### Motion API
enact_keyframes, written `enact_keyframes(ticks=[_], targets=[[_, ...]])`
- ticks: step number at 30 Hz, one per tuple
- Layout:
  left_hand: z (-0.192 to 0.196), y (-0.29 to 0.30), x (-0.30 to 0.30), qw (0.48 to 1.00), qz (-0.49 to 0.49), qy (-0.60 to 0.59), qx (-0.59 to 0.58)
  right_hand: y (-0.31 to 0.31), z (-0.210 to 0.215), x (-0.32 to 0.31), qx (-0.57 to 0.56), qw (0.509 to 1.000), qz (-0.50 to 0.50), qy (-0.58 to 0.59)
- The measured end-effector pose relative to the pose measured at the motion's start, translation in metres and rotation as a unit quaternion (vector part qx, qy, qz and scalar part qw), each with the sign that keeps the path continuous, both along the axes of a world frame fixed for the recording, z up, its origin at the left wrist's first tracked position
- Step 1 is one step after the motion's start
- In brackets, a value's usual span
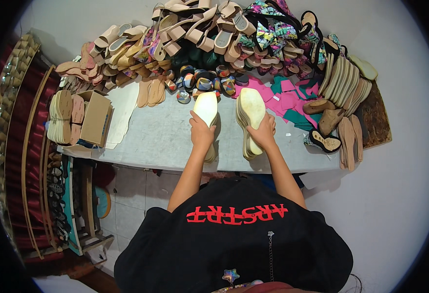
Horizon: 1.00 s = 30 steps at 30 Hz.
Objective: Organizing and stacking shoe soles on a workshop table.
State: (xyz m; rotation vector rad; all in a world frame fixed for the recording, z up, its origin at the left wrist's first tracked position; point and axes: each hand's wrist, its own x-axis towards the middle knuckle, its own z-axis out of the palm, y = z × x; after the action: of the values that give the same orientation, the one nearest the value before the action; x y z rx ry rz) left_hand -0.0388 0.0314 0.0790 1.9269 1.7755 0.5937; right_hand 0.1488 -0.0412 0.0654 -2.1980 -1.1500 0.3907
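Observation:
Two stacks of cream, sole-shaped shoe insoles stand side by side near the front middle of the grey table. My left hand (202, 131) is closed around the left insole stack (206, 106), thumb on the inner side and fingers on the outer edge. Around the right insole stack (251, 103) my right hand (264, 131) is closed in the same way, its fingers along the outer side. Square toe ends of both stacks point away from me. The layered edges show best on the right stack; whether either is lifted off the table I cannot tell.
Finished sandals (204, 24) are heaped along the back. Pink and green scraps (287, 97), wooden shoe lasts (330, 121) and striped sole stacks (346, 80) lie to the right. A cardboard box (95, 117) stands left, beside more insoles (60, 117). A shelf rack (43, 146) is further left.

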Motion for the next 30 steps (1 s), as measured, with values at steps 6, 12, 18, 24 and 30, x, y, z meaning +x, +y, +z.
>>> enact_keyframes(ticks=[6,12,18,24,30], targets=[[0.004,0.001,-0.004,1.000,0.007,0.000,-0.011,0.000,0.002,-0.003,-0.007,1.000,-0.005,0.001],[0.016,-0.002,0.004,0.995,0.008,0.093,0.029,-0.001,0.002,-0.005,-0.017,1.000,-0.011,-0.005],[0.021,-0.003,0.016,0.993,-0.046,0.061,0.085,-0.001,0.010,-0.009,-0.024,1.000,-0.013,-0.015],[0.032,-0.016,0.052,0.985,-0.134,0.048,0.095,-0.009,0.003,0.014,0.094,0.995,-0.011,0.017],[0.047,-0.031,0.103,0.969,-0.220,0.003,0.115,-0.036,0.008,0.059,0.221,0.975,0.001,0.017]])
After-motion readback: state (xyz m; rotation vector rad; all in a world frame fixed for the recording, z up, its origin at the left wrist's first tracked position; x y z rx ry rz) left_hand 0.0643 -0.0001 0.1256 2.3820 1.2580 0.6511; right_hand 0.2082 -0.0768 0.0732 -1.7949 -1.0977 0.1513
